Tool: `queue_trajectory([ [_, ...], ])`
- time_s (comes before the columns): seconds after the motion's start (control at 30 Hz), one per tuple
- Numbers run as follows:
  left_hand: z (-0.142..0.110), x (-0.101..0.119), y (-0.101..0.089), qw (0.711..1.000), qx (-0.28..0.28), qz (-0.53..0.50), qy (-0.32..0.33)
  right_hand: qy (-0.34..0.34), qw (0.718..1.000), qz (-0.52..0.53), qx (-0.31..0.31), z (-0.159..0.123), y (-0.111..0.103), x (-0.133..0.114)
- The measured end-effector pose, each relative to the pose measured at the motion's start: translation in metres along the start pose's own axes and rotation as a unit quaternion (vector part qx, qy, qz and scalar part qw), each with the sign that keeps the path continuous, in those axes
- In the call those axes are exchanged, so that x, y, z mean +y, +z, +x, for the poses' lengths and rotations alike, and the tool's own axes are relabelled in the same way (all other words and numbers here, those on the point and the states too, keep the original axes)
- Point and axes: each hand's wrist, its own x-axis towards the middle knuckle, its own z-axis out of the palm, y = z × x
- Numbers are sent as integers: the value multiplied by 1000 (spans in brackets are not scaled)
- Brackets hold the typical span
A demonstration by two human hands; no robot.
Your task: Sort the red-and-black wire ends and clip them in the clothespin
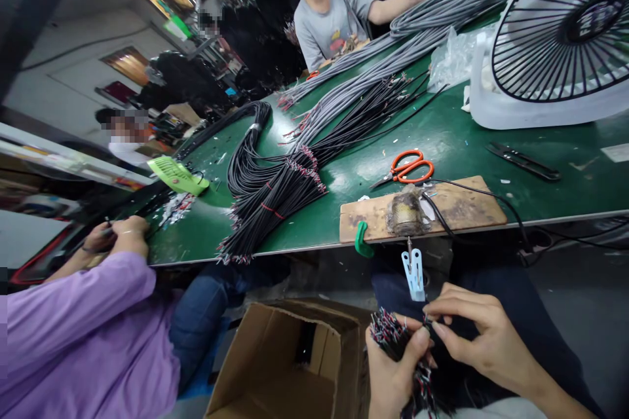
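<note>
In my left hand (397,363) is a bundle of thin black cables (388,327) with red, white and black stripped wire ends, the fingers wrapped round it. My right hand (474,324) pinches at a dark wire end beside the bundle, thumb and forefinger together, close to the left thumb. Just above the hands, a light blue clothes peg (413,275) hangs from the metal shaft of a small motor (407,213). That motor is fixed on a wooden board (462,206) at the table edge. A green clamp (362,240) grips the board's left end.
Orange-handled scissors (411,167), black thread snips (523,160) and a white fan (540,108) are on the green table (354,177). Black cable bundles (265,196) and grey cables (344,91) lie beyond. An open cardboard box (289,366) stands below. Co-workers sit left and across.
</note>
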Motion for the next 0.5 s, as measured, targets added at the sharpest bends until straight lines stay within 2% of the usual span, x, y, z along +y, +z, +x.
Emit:
queue_trajectory([
  [0.1,0,-2,0,1000,0,-14,-1,-14,1000,-16,2,0,3,0],
  [0.3,2,1,-2,1000,-8,-19,9,21,1000,-15,-10,-1,2,4],
  [0.4,1,4,1,1000,3,-13,4,-2,1000,8,-7,1,4,1],
  [0.5,-1,4,4,1000,17,-22,1,-37,999,-11,12,2,7,-1],
])
